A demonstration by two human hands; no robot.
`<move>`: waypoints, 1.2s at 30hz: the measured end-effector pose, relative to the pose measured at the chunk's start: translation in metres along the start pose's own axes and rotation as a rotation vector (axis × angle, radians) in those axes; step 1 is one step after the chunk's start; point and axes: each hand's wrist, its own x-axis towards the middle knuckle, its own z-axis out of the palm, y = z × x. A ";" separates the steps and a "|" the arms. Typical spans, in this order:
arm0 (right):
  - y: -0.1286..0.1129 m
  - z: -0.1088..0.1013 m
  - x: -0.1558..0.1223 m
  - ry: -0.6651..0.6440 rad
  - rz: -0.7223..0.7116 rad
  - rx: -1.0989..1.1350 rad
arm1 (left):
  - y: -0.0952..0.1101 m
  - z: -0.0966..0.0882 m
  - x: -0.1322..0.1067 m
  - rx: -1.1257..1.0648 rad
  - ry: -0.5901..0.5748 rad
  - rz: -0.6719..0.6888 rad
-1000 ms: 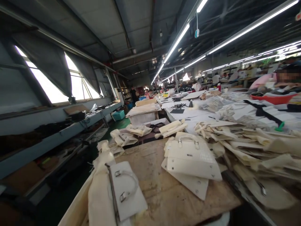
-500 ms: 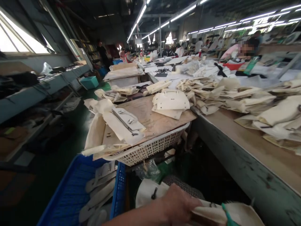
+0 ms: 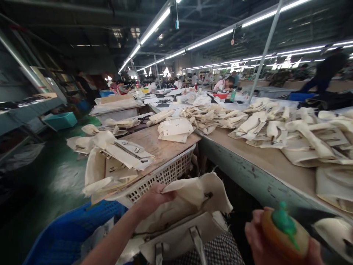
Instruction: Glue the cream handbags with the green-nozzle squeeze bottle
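Observation:
My left hand (image 3: pixel 157 195) pinches the upper edge of a cream unfinished handbag (image 3: pixel 190 191), its fingers partly hidden by the material. The handbag lies tilted over a checked cloth (image 3: pixel 220 248) at my lap, with its flap raised and two strap handles toward me. To the right, apart from the handbag, my right hand (image 3: pixel 255 235) is wrapped around a squat amber bottle with a green nozzle (image 3: pixel 284 224). The bottle is blurred, its nozzle pointing up. Another cream piece (image 3: pixel 335 235) with a dark fitting is at the right edge.
A wooden board (image 3: pixel 154 138) holding cream bag pieces lies over a white plastic basket (image 3: pixel 162 176). Below left stands a blue crate (image 3: pixel 63 228). A long bench (image 3: pixel 264 165) on the right bears piles of cream bag parts. Other people work farther back.
The view has swung right. My left hand has shifted left and up, lifting the handbag's edge. The right hand with the amber bottle has come into view, apart from the bag.

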 end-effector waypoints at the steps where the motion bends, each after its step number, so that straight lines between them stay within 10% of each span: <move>1: -0.007 0.002 0.004 0.079 -0.001 0.127 | -0.005 0.001 0.000 -0.017 -0.009 -0.012; 5: -0.014 0.015 0.023 0.225 0.065 0.250 | -0.009 0.016 0.007 0.017 -0.057 -0.003; 12: 0.008 0.032 0.038 0.067 0.236 0.326 | 0.018 0.058 0.012 0.233 -0.140 0.137; 20: -0.009 0.045 0.029 -0.053 0.115 0.324 | 0.033 0.104 0.006 1.037 -0.046 0.731; 29: 0.019 0.040 0.065 0.204 0.231 0.273 | 0.003 0.129 0.062 0.858 0.203 1.478; 36: 0.048 0.075 0.080 0.084 0.410 0.288 | -0.012 0.120 0.061 0.721 -0.033 1.266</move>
